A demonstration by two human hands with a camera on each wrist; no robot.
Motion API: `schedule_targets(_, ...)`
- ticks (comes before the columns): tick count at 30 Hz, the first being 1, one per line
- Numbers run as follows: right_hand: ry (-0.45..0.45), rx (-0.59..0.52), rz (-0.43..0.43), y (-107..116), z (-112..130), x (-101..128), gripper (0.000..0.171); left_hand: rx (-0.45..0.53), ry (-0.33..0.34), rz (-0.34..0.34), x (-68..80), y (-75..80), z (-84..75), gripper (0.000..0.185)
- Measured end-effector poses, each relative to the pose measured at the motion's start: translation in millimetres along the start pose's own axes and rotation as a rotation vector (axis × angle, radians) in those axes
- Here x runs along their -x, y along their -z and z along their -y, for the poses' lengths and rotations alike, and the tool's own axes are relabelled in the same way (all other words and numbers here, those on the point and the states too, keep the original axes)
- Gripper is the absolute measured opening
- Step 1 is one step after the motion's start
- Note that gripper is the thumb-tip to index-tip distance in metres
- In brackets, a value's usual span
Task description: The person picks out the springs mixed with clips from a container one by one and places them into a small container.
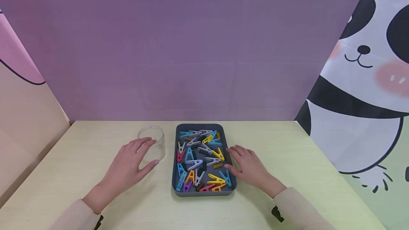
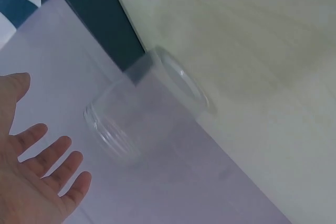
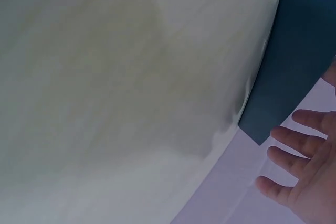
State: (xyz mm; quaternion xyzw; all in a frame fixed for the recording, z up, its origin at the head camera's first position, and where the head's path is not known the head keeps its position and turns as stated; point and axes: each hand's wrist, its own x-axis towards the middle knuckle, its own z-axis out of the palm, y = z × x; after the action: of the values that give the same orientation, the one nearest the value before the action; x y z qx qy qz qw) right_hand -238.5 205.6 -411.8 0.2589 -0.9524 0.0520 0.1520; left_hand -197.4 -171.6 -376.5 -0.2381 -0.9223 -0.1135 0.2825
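The clear plastic jar (image 1: 152, 146) stands upright on the pale table (image 1: 287, 152), just left of the dark grey tray (image 1: 204, 191) and towards the far half of the tabletop. Your left hand (image 1: 129, 164) is at its near-left side, fingers straight and spread, thumb reaching along the near side of the jar. In the head view the fingertips overlap the jar's wall, but the left wrist view shows a gap between your open palm (image 2: 31, 182) and the jar (image 2: 142, 108) — so the hand is just beside it, not gripping it.

The tray sits at the middle of the table, its long side running near to far. It holds a loose heap of clothespins (image 1: 199, 159) in blue, yellow, grey, red, orange and purple, lying flat and crossing one another; a few small dark springs (image 1: 218, 165) lie among them.

Your right hand (image 1: 247, 166) lies at the tray's right rim, palm down, fingers relaxed and fanned out, holding nothing. The fingertips reach the rim about halfway along its length; whether they touch it I cannot tell. The right wrist view shows the same spread fingers (image 3: 294, 145) next to the tray's dark edge (image 3: 294, 66).

Behind the table hangs a purple backdrop (image 1: 179, 45) — a panda-print cloth (image 1: 364, 81) closes the right side.
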Motion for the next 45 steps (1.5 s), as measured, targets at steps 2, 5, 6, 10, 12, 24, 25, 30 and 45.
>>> schedule_targets(2, 0.005, 0.003, 0.000, -1.0, 0.8, 0.0, 0.055, -0.002, -0.012, 0.018, 0.2, -3.5, -4.0, 0.057)
schedule_targets(5, 0.006, 0.002, 0.002, -1.7, 2.2, 0.2, 0.054, -0.005, -0.029, 0.045, -0.2, -8.7, -9.5, 0.055)
schedule_targets(6, 0.006, 0.002, 0.003, -1.8, 2.6, 0.3, 0.054, -0.004, -0.032, 0.053, -0.5, -10.1, -11.2, 0.054)
schedule_targets(10, 0.005, -0.004, 0.011, -1.7, 3.9, 0.5, 0.053, 0.000, -0.043, 0.088, -2.0, -15.1, -17.1, 0.052)
schedule_targets(12, 0.004, -0.012, 0.016, -1.5, 4.2, 0.5, 0.052, 0.003, -0.052, 0.103, -2.8, -17.7, -19.7, 0.051)
schedule_targets(24, -0.007, -0.022, 0.047, -2.1, 2.9, 0.3, 0.052, 0.021, -0.111, 0.172, -10.4, -32.0, -28.9, 0.047)
schedule_targets(25, -0.004, -0.022, 0.044, -1.8, 3.0, 0.0, 0.051, 0.024, -0.112, 0.180, -11.4, -32.5, -29.4, 0.046)
schedule_targets(30, -0.005, -0.017, 0.047, -0.9, 3.7, -1.2, 0.051, 0.035, -0.129, 0.200, -17.4, -36.1, -33.0, 0.045)
schedule_targets(45, -0.021, -0.023, 0.070, -1.6, 3.8, -1.4, 0.050, -0.042, -0.147, 0.328, -36.7, -53.9, -45.7, 0.043)
